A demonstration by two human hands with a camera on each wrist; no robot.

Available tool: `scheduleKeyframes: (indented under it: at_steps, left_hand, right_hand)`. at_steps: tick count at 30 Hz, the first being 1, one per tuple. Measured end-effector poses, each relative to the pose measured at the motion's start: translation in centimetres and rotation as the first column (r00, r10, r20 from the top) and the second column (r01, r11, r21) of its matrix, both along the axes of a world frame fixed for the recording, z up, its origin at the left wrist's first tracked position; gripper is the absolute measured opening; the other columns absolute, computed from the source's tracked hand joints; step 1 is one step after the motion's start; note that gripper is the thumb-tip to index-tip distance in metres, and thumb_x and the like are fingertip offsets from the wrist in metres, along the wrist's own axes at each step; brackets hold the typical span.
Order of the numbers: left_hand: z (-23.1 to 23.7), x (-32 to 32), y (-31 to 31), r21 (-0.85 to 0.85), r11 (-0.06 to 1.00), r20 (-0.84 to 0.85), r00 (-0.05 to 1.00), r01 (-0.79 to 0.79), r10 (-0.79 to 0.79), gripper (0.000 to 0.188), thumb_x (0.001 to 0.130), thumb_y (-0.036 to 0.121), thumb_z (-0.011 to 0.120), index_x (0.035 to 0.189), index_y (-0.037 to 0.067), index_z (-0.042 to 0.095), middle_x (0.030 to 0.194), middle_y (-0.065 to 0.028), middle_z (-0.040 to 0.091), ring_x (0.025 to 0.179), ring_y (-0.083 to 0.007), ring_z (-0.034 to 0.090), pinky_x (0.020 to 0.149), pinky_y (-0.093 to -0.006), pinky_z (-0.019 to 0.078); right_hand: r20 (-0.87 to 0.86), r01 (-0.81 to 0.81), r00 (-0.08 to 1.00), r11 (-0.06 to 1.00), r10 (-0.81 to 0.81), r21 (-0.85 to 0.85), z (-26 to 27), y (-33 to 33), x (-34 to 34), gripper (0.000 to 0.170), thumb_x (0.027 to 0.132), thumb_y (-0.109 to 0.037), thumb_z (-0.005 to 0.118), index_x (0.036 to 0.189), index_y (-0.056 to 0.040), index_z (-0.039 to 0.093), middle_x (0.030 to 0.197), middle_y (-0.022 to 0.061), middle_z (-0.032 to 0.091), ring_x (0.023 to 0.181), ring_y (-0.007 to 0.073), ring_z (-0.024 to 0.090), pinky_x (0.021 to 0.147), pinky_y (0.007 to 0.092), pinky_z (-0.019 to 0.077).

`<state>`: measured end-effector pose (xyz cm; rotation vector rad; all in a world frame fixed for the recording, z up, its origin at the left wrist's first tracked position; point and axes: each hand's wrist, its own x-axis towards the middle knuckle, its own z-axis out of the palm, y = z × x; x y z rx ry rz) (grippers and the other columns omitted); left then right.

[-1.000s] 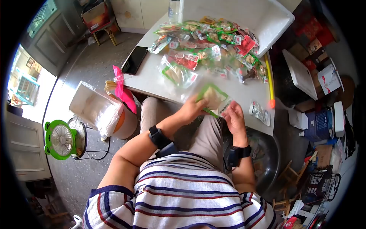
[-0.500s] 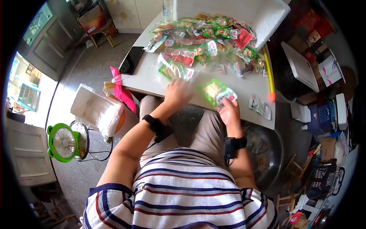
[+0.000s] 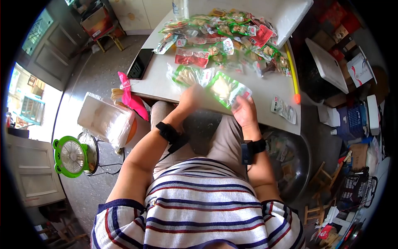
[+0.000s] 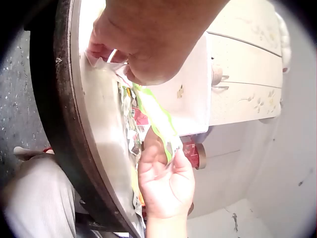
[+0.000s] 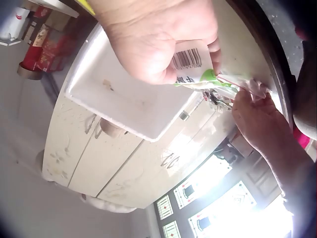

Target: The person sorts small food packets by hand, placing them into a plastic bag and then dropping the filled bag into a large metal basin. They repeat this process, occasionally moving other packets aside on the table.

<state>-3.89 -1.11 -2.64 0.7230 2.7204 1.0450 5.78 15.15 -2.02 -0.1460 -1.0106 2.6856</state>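
Observation:
My right hand (image 3: 245, 111) pinches the lower corner of a green-edged food packet (image 3: 223, 88) with pale pieces inside. Its barcode label (image 5: 188, 62) faces the right wrist camera. At the table's near edge, my left hand (image 3: 190, 98) is blurred in the head view. The right wrist view has its curled fingers gripping the edge of a clear plastic bag (image 5: 253, 85). A green-edged packet of pale pieces (image 3: 186, 76) lies in that bag. The held packet's left side comes right up to the bag's printed end.
Many sealed food packets (image 3: 192, 58) are heaped across the table, before a white foam box (image 3: 286, 25). A phone (image 3: 141, 63) lies at the left edge. At right are a silver packet (image 3: 283, 110) and yellow stick (image 3: 292, 74); a dark tub (image 3: 296, 166) stands below.
Both hands were at the packet a second ago. My left hand has since let go and moved left to the clear bag. My right hand has brought the packet left, beside it.

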Motion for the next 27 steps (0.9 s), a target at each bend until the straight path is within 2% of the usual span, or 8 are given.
scheduleKeyframes:
  at_steps: [4,7,9,12,16,18,22,27]
  left_hand:
    - [0.8,0.5,-0.1,0.055,0.998,-0.005,1.000,0.006,-0.006,0.017,0.072,0.017,0.047,0.079,0.001,0.049,0.072,-0.0176,0.053,0.072,-0.0344,0.051,0.063,-0.0375,0.0403]
    - [1.0,0.7,0.0,0.045,0.999,-0.049,0.999,-0.009,0.011,0.015,0.070,0.015,0.048,0.078,0.002,0.050,0.074,-0.0167,0.053,0.074,-0.0333,0.050,0.065,-0.0370,0.0400]
    - [0.3,1.0,-0.1,0.083,0.996,-0.216,0.976,0.046,-0.027,0.014,0.069,0.013,0.048,0.078,0.003,0.050,0.076,-0.0160,0.053,0.076,-0.0323,0.050,0.067,-0.0363,0.0396]
    - [1.3,1.6,0.0,-0.005,0.994,-0.263,0.959,0.107,-0.104,0.011,0.068,0.012,0.049,0.076,0.005,0.051,0.081,-0.0130,0.052,0.082,-0.0301,0.048,0.068,-0.0358,0.0390]
    - [0.4,1.8,0.0,0.030,0.999,-0.530,0.848,0.031,-0.010,0.008,0.067,0.012,0.049,0.072,0.006,0.050,0.083,-0.0093,0.051,0.084,-0.0289,0.046,0.067,-0.0365,0.0390]
    - [0.9,1.9,-0.3,-0.009,1.000,-0.590,0.807,0.011,-0.014,0.006,0.068,0.012,0.049,0.070,0.007,0.050,0.083,-0.0083,0.050,0.085,-0.0281,0.045,0.067,-0.0369,0.0389]
    - [0.7,1.8,-0.9,-0.068,0.998,-0.462,0.886,0.009,-0.039,0.006,0.069,0.012,0.047,0.069,0.006,0.049,0.075,-0.0106,0.050,0.076,-0.0297,0.048,0.064,-0.0394,0.0396]
    - [-0.6,2.3,-1.4,0.003,1.000,-0.432,0.902,0.023,-0.020,0.007,0.071,0.012,0.045,0.069,0.005,0.048,0.067,-0.0134,0.049,0.066,-0.0320,0.049,0.058,-0.0414,0.0399]
  right_hand:
    - [0.043,-0.032,0.999,0.998,0.029,0.056,-0.8,-0.2,-0.5,0.027,0.071,0.000,0.047,0.098,-0.0036,0.049,0.091,0.0035,0.054,0.083,0.0152,0.052,0.076,0.0303,0.0416]
    - [0.043,-0.003,0.999,0.962,-0.009,0.274,-1.4,-0.1,-0.9,0.028,0.071,0.000,0.047,0.098,-0.0035,0.049,0.092,0.0040,0.054,0.084,0.0155,0.052,0.076,0.0307,0.0415]
    - [0.013,-0.034,0.999,0.969,0.032,0.243,-1.0,-0.2,-1.0,0.029,0.070,0.000,0.047,0.099,-0.0042,0.049,0.092,0.0042,0.054,0.084,0.0163,0.052,0.076,0.0319,0.0415]
    - [0.078,-0.060,0.995,0.996,0.055,0.065,-0.4,-1.0,-1.4,0.030,0.070,0.000,0.046,0.099,-0.0054,0.048,0.092,0.0046,0.054,0.084,0.0181,0.052,0.075,0.0339,0.0417]
    - [0.214,-0.104,0.964,0.964,0.158,-0.244,-0.7,-1.8,-2.0,0.030,0.070,0.000,0.045,0.099,-0.0063,0.047,0.093,0.0057,0.053,0.083,0.0205,0.052,0.075,0.0367,0.0423]
    - [0.238,-0.108,0.957,0.965,0.167,-0.240,-1.3,-2.0,-2.5,0.030,0.070,-0.001,0.046,0.099,-0.0064,0.047,0.093,0.0059,0.052,0.084,0.0204,0.052,0.074,0.0373,0.0425]
    - [0.227,-0.163,0.959,0.985,0.171,-0.056,-3.0,-2.4,-3.2,0.030,0.070,-0.003,0.047,0.100,-0.0078,0.046,0.093,0.0051,0.052,0.084,0.0197,0.051,0.072,0.0358,0.0437]
    - [0.208,-0.120,0.965,0.974,0.159,-0.190,-1.9,-3.0,-3.4,0.027,0.070,-0.002,0.047,0.097,-0.0074,0.046,0.089,0.0046,0.053,0.077,0.0178,0.053,0.067,0.0312,0.0452]
